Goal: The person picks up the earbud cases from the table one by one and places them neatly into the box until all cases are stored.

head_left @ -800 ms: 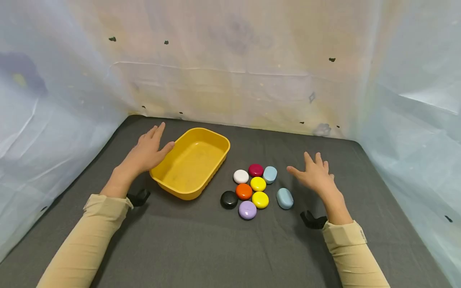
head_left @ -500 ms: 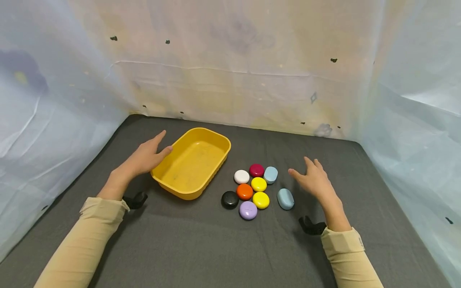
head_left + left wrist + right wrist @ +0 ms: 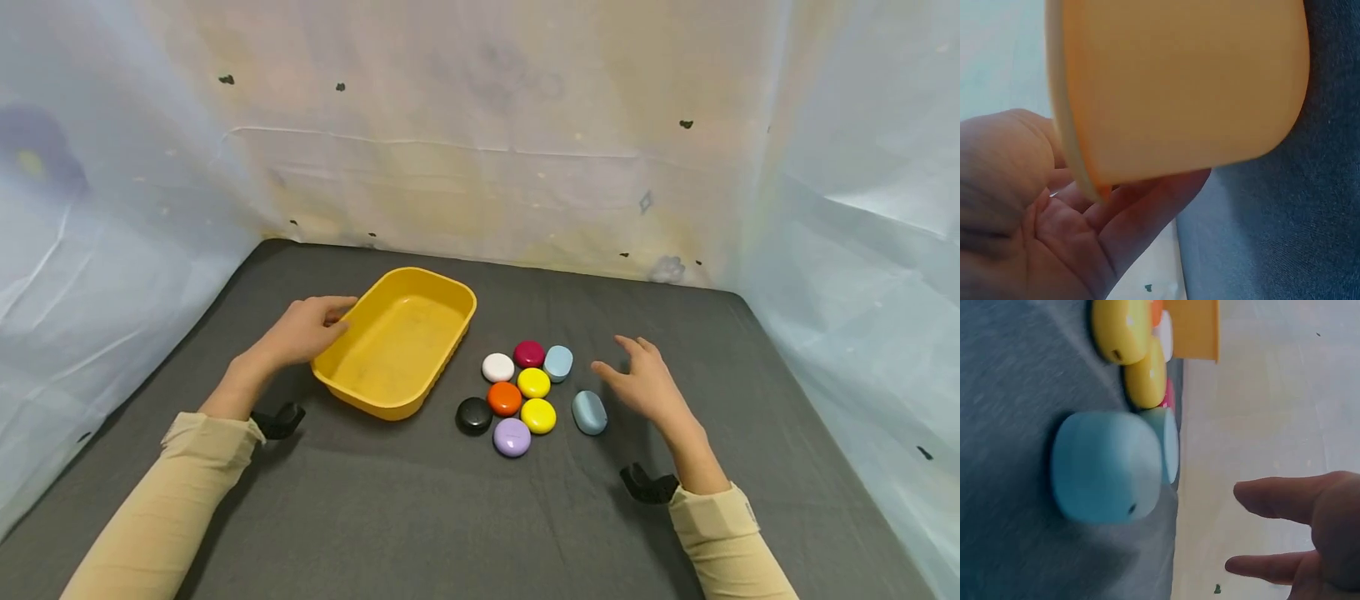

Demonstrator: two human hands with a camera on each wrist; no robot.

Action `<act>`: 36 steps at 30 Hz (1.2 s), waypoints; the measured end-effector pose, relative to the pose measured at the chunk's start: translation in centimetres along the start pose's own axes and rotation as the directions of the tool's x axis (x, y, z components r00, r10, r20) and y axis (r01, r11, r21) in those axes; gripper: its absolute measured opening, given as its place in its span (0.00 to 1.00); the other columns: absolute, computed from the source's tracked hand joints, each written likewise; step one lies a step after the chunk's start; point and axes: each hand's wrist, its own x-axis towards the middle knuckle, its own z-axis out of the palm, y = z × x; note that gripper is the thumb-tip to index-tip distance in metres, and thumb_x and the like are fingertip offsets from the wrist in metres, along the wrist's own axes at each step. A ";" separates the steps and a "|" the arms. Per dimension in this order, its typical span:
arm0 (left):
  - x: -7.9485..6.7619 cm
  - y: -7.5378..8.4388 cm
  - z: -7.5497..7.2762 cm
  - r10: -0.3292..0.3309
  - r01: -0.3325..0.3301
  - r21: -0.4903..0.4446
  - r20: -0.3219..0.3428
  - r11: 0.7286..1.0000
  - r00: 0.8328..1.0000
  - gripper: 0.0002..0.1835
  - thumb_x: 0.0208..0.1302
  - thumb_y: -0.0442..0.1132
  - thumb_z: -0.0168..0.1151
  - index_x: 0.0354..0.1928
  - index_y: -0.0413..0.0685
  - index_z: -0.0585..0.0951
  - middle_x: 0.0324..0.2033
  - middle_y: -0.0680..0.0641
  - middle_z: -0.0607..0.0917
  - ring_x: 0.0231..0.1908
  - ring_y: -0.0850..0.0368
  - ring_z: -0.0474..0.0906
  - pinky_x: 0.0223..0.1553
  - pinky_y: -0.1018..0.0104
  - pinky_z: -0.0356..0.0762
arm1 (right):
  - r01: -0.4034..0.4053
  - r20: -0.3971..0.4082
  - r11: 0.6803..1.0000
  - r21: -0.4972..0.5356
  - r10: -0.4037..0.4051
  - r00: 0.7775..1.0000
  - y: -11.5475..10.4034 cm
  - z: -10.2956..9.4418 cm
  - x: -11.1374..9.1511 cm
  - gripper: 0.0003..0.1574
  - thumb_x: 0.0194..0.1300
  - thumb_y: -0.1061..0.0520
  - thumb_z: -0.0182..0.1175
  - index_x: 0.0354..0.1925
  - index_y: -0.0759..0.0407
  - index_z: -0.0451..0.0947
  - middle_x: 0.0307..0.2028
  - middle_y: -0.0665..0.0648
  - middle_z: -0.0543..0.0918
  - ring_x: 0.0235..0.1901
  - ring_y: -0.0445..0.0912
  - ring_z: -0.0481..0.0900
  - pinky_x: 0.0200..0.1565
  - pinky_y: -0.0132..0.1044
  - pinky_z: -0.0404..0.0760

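My left hand [image 3: 303, 329] is at the left rim of a yellow plastic tub [image 3: 405, 329]. In the left wrist view the tub's rim [image 3: 1063, 112] lies between thumb and fingers, with the fingers [image 3: 1147, 219] against the outer wall; the thumb tip is hidden. My right hand [image 3: 645, 383] hovers with fingers spread and holds nothing. Nearest to it is a glossy, pebble-like light blue piece [image 3: 589, 412], which looms large in the right wrist view. A second light blue piece [image 3: 558, 363] lies just beyond, beside a crimson one [image 3: 529, 354].
More rounded pieces lie clustered right of the tub: white [image 3: 498, 367], orange [image 3: 504, 399], black [image 3: 474, 416], purple [image 3: 512, 437] and two yellow ones [image 3: 537, 416]. Dark grey cloth [image 3: 420, 525] covers the table. Pale patterned sheets [image 3: 480, 167] hang at the back and sides.
My left hand has lowered onto the tub's rim and its fingers have bent around it. My right hand has drawn slightly back toward me, its fingers less spread. The tub and pieces stay put.
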 end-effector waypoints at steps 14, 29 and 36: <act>-3.2 1.6 0.4 -0.024 0.024 0.009 0.035 1.000 0.999 0.32 0.71 0.38 0.58 0.72 0.35 0.62 0.57 0.30 0.77 0.52 0.39 0.79 0.43 0.52 0.82 | 0.020 0.021 0.940 0.341 -0.029 0.999 3.0 -0.7 -1.8 0.40 0.70 0.41 0.60 0.70 0.60 0.65 0.65 0.68 0.68 0.62 0.61 0.69 0.57 0.59 0.71; -6.5 2.3 1.7 -0.094 0.092 -0.072 -0.019 0.993 0.995 0.32 0.71 0.41 0.59 0.72 0.38 0.64 0.57 0.29 0.77 0.35 0.49 0.85 0.28 0.64 0.78 | 0.046 -0.003 0.726 0.686 -0.061 0.998 3.7 0.7 -4.0 0.33 0.68 0.51 0.65 0.62 0.70 0.71 0.58 0.65 0.77 0.56 0.52 0.77 0.52 0.43 0.79; -7.6 2.3 2.0 -0.104 0.094 -0.139 -0.069 0.986 0.992 0.30 0.72 0.42 0.59 0.70 0.37 0.67 0.56 0.31 0.78 0.46 0.44 0.83 0.36 0.59 0.84 | 0.050 -0.025 0.712 0.701 -0.046 0.999 4.3 1.4 -4.5 0.33 0.67 0.52 0.65 0.62 0.71 0.71 0.55 0.62 0.80 0.53 0.50 0.79 0.51 0.42 0.80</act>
